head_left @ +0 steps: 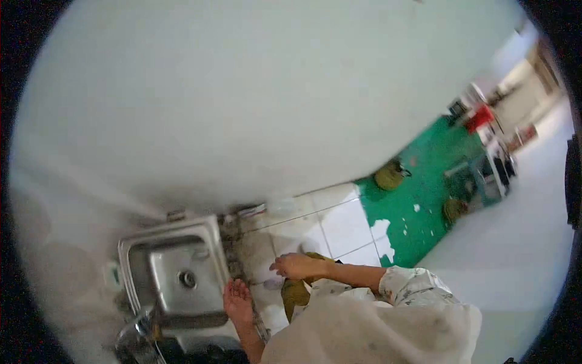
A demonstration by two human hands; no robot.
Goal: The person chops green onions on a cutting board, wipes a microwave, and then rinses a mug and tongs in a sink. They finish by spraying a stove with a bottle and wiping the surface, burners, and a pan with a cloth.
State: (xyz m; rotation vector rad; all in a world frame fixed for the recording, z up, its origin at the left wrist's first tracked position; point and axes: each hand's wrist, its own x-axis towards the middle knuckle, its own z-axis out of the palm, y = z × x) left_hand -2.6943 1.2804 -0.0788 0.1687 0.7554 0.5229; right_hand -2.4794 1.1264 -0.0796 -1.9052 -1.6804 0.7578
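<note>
My left hand is beside the right rim of a steel sink, palm up with its fingers loosely spread and nothing seen in it. My right hand hangs over the white tiled floor, its fingers slightly bent and apart, with no object visible in it. The sink basin has a round drain, and a metal faucet stands at its lower left. Below my right hand show my olive-coloured trousers.
A pale wall rises beyond the sink. Small items lie along its foot. On the green floor are a brownish round object, a bluish stand and a red item. Dark objects lie below the sink.
</note>
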